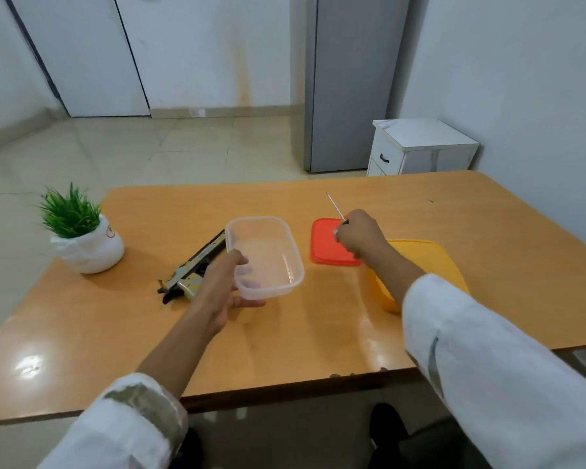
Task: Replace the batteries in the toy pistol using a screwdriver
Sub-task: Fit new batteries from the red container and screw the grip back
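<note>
The toy pistol [193, 269] lies left of the container [286, 238], the lid [323, 245] to its right.

We see a black-and-silver toy pistol [203, 255] lying flat on the orange table [318, 333]; our right hand [361, 236] grips a thin steel-shafted screwdriver [335, 207].

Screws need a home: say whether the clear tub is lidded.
Lid off: the clear tub shows a bare rim, gripped by the left hand; a red lid lies beside it.
</note>
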